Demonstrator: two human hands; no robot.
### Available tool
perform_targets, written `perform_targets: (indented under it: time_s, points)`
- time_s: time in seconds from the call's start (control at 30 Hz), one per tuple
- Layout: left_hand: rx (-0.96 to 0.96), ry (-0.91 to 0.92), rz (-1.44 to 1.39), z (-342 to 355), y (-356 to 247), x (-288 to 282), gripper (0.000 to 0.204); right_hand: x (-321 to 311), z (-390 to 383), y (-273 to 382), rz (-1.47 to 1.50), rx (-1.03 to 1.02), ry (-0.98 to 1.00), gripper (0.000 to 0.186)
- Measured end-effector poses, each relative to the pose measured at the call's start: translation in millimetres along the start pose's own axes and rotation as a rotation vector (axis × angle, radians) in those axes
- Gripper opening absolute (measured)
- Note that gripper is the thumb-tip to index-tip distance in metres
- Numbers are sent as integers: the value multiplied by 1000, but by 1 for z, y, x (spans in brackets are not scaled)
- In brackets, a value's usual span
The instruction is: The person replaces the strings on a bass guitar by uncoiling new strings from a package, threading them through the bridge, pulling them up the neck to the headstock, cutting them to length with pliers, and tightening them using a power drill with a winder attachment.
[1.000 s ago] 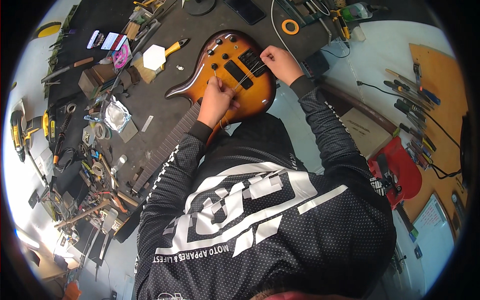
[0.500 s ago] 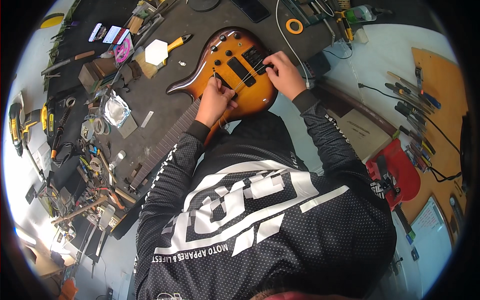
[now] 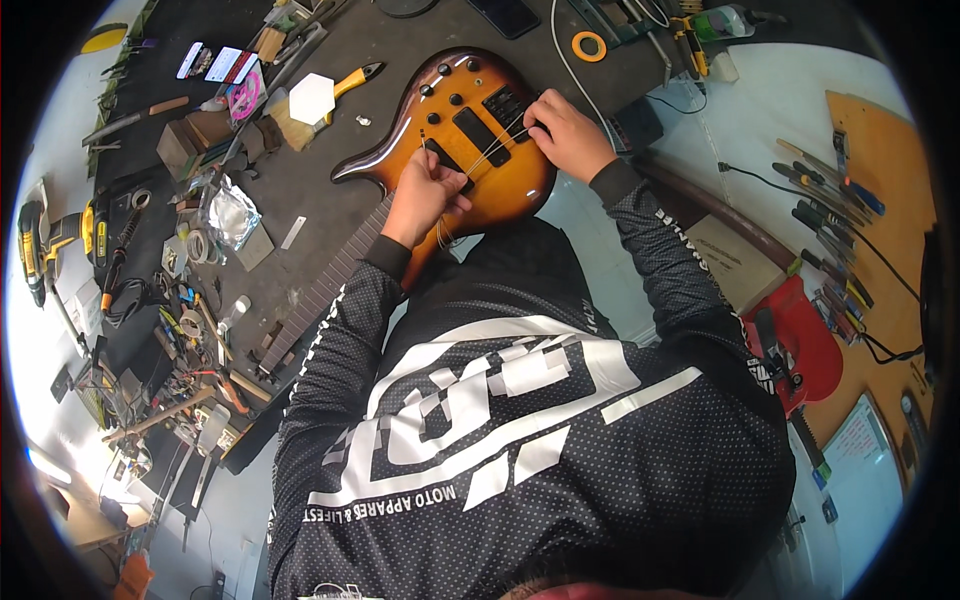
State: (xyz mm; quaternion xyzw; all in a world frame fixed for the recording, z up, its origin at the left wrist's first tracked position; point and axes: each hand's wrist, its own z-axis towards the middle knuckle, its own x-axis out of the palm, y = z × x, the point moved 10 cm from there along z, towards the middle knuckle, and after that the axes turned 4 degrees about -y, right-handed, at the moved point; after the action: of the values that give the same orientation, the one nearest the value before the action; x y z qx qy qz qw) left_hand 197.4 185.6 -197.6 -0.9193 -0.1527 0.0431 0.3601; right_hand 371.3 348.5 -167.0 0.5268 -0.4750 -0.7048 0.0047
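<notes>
along the near edge of the counter (image 3: 322,215) lies one sunburst bass guitar (image 3: 512,192) with one bridge (image 3: 503,101), two pickups (image 3: 473,126) and five knobs (image 3: 456,99). the left hand (image 3: 422,196) and right hand (image 3: 570,138) have fingers apparently clamped on at least two strings (image 3: 489,156), seemingly set at the bridge but not yet along the neck (image 3: 330,286).

Black jersey (image 3: 660,470), pale dots (image 3: 620,520), bold white checkered graphics (image 3: 540,375), white-marked sleeves (image 3: 655,240), dark cuffs (image 3: 617,183)

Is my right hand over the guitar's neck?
No, your right hand is by the black bridge of the guitar, away from the neck.
</notes>
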Motion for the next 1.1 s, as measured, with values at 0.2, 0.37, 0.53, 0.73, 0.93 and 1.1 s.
perform_targets:
  time_s: [0.2,0.37,0.53,0.73,0.93,1.1]
  points:
    - [2,23,-20,0,4,5,31,-8,9,-13,95,-17,33,11]
    - [35,11,6,-5,0,3,31,-13,15,-29,98,-42,33,11]
    - [26,-16,30,-10,-1,-3,33,-6,16,-29,79,-30,58,12]
    - [27,-25,65,-12,2,-8,30,-5,13,-28,136,-5,61,13]
    - [30,-31,36,-13,7,-15,27,-6,8,-33,255,156,36,13]
    - [36,-25,90,-15,6,-13,27,-14,8,-17,163,113,8,15]
